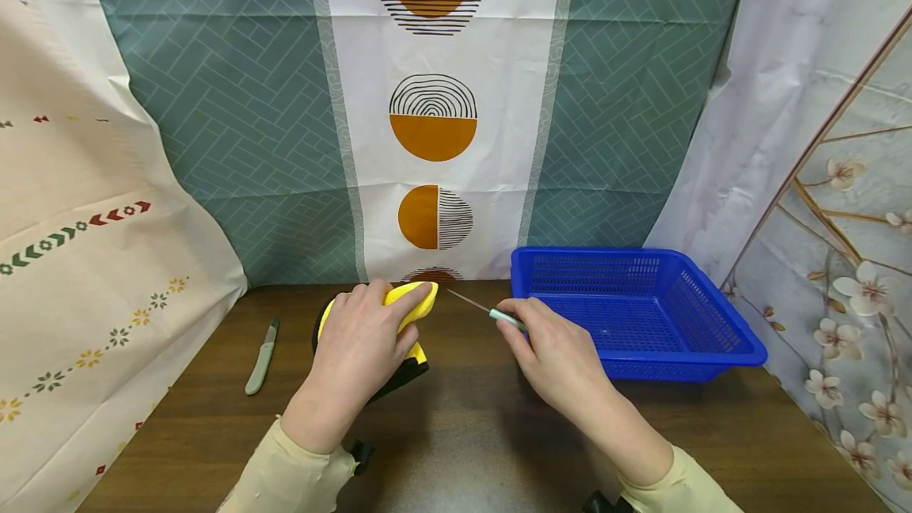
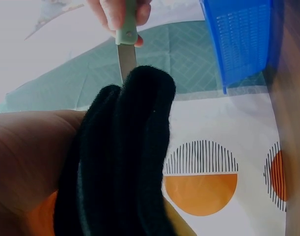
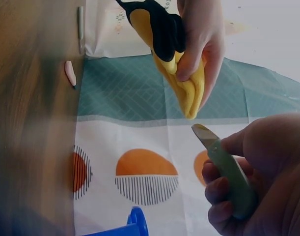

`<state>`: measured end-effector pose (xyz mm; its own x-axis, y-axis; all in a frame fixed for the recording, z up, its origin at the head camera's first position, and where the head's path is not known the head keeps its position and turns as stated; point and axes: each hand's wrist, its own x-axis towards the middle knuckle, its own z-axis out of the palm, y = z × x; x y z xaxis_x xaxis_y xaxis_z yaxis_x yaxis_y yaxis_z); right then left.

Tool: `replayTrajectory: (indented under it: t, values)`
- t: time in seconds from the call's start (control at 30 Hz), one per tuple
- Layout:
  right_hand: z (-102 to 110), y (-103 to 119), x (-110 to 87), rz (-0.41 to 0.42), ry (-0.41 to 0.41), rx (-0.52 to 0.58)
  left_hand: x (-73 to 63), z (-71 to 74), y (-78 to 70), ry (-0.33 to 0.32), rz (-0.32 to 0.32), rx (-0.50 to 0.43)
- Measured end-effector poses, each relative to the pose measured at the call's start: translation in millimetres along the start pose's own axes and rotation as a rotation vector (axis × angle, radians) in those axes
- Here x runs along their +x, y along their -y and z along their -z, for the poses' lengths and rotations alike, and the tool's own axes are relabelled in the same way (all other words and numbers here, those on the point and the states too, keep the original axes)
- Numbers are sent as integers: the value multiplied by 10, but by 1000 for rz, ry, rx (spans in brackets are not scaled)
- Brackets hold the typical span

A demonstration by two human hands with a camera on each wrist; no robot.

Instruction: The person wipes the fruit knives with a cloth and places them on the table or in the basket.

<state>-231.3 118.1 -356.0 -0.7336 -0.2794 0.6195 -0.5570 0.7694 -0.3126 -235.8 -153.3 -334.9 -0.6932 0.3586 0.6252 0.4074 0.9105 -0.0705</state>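
Note:
A folded cloth, yellow [image 1: 420,309] on one side and black on the other, is gripped in my left hand [image 1: 359,339]. Its dark side [image 2: 140,142] fills the middle of the left wrist view. My right hand [image 1: 563,347] holds a small knife [image 3: 231,179] by its pale green handle, fingers curled round it. The bare blade [image 1: 468,300] points up and left toward the cloth, and a short gap separates its tip from the yellow fold in the right wrist view. Both hands are raised over the wooden table [image 1: 470,426].
A second knife [image 1: 262,359] with a pale green handle lies on the table at the left. A small pinkish thing with a dark tip [image 3: 70,73] shows in the right wrist view. Behind my right hand stands a blue plastic basket [image 1: 712,356]. Patterned cloths hang at the back and sides.

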Motion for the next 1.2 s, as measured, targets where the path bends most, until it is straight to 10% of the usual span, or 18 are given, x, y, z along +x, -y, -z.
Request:
replayTrajectory:
  t: [1.2]
  values:
    - [-19,-13,-4,21,-21,-48,6,0,-125,-95,-104,-26]
